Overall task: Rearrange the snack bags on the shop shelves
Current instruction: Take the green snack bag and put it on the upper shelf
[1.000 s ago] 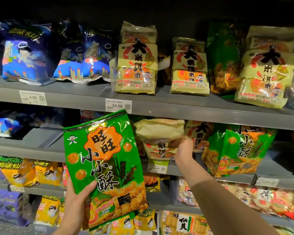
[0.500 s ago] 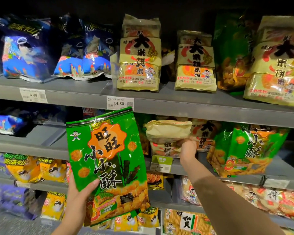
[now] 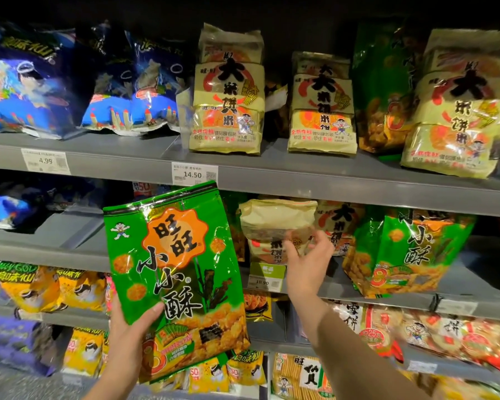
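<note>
My left hand (image 3: 133, 327) grips a large green snack bag (image 3: 173, 272) by its lower left corner and holds it upright in front of the middle shelf. My right hand (image 3: 308, 261) is blurred, its fingers spread and loosely curved just in front of a beige rice-cracker bag (image 3: 274, 220) on the middle shelf (image 3: 459, 298). The fingers do not close round that bag. A second green bag (image 3: 401, 255) of the same kind leans on that shelf to the right.
The top shelf (image 3: 300, 183) carries blue bags (image 3: 29, 90) at the left, beige rice-cracker bags (image 3: 228, 99) in the middle and right, and a green bag (image 3: 378, 90). Yellow bags (image 3: 55, 287) and red-printed packs (image 3: 445, 333) fill the lower shelves. The middle shelf's left part (image 3: 58, 226) is bare.
My right hand gripped the beige bag on the middle shelf; it has now come off it with fingers spread. The green bag in my left hand stays roughly where it was.
</note>
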Tool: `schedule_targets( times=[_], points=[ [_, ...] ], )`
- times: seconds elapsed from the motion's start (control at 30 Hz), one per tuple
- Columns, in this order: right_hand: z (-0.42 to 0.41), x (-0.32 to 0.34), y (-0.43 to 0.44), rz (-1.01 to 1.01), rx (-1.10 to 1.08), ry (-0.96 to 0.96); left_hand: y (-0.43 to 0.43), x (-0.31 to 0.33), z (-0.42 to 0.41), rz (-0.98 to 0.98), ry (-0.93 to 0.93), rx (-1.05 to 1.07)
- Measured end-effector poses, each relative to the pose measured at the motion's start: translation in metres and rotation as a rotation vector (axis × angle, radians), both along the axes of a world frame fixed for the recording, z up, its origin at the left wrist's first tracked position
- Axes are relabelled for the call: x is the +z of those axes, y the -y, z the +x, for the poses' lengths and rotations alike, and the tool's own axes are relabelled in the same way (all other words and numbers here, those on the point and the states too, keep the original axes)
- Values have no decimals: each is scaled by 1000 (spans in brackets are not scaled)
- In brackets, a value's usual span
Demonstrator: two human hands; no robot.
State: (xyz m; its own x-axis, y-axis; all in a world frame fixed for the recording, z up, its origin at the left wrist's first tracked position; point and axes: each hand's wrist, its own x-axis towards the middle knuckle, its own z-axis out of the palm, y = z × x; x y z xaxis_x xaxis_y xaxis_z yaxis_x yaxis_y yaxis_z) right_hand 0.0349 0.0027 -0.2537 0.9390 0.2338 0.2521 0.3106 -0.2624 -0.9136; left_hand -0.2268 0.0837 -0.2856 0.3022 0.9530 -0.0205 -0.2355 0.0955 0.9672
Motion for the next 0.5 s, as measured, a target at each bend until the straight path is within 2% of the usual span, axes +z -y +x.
schedule_targets(
  times=[0.07,0.1,0.17,0.23,0.3,0.5],
  points=[
    [-7,8,-1,131,49,-72,0,1,-1,15,6,-14],
    [-11,9,-2,150,98,-42,0,2,-1,24,5,-24],
    [-21,6,-3,83,204,213,0,2,0,30,6,-28],
    [-26,-7,-5,-107,256,572,2,4,1,27,20,-29],
    [-25,-21,-8,-293,301,764,3,4,0,23,12,-21],
    [-19,-26,-17,-625,343,768,-1,1,-4,5,17,-24]
  ],
)
